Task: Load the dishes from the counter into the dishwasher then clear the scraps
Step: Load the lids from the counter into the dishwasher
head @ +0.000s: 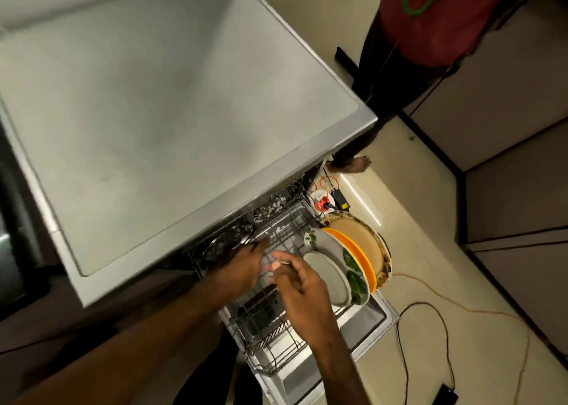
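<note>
Over the dishwasher rack (278,347), beside the plates (329,277), the right hand (302,287) pinches a thin utensil (283,263); the left hand (242,263) reaches in, fingers straight.

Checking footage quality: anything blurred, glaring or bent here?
Head view: the left hand and right hand are soft with motion blur over the rack; a glare streak brightens the floor beyond the plates; the counter edges bow slightly from the wide lens.

No text, brand or number can be read anywhere. A small mark is seen on the white plug (319,194) on the floor just beyond the dishwasher (368,315), but it is too blurred to be made out.
</note>
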Tool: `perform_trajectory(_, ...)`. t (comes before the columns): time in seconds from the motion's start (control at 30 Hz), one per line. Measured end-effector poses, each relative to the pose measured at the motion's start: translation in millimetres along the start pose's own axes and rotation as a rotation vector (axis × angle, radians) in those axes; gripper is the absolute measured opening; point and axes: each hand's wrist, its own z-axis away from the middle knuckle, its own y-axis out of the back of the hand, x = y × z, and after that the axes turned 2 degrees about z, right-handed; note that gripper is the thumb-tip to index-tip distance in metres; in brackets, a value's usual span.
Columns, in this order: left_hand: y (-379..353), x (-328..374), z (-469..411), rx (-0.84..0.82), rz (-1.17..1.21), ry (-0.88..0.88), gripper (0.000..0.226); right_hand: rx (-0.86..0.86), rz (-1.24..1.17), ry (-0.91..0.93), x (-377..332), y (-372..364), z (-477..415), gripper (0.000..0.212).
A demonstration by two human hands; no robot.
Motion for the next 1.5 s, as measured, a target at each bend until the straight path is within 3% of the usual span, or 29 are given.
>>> perform_trajectory(0.1, 44.8, 25.1, 76.5, 0.107, -0.207, -0.172, 0.060, -0.034, -0.025, 0.050, -40.2, 6.8, 27.6, 0.025)
perform_trajectory(0.27, 93.2, 35.8, 186.2, 0.246, -0.135, -0.166, 0.059, -0.135, -0.089, 0.113, -100.1, -8.3, 68.8, 0.027)
perform_trajectory(0.5, 128.0, -11.6, 286.1, 0.482, 0.082, 0.065, 0.070, -0.327, -0.047, 0.167, -136.6, -68.9, 101.5, 0.026)
perform_trajectory(0.7, 131.8, -64.0, 362.9, 0.722, 0.284, 0.195, 0.056, -0.512, 0.055, 0.205, -165.8, -134.7, 119.5, 0.024)
perform_trajectory(1.0, 147.7, -161.9, 410.0, 0.745, 0.512, 0.248, 0.050, -0.628, 0.180, 0.277, -211.6, -253.6, 111.8, 0.024)
perform_trajectory(1.2, 184.9, -229.3, 416.0, 0.737, 0.537, 0.244, 0.039, -0.634, 0.214, 0.322, -239.6, -336.5, 87.5, 0.023)
perform_trajectory(1.33, 215.7, -268.5, 410.5, 0.754, 0.495, 0.244, 0.049, -0.606, 0.196, 0.311, -254.9, -376.5, 72.6, 0.022)
perform_trajectory(1.5, 256.3, -289.9, 404.8, 0.732, 0.457, 0.196, 0.043, -0.581, 0.188, 0.265, -271.0, -405.8, 58.7, 0.021)
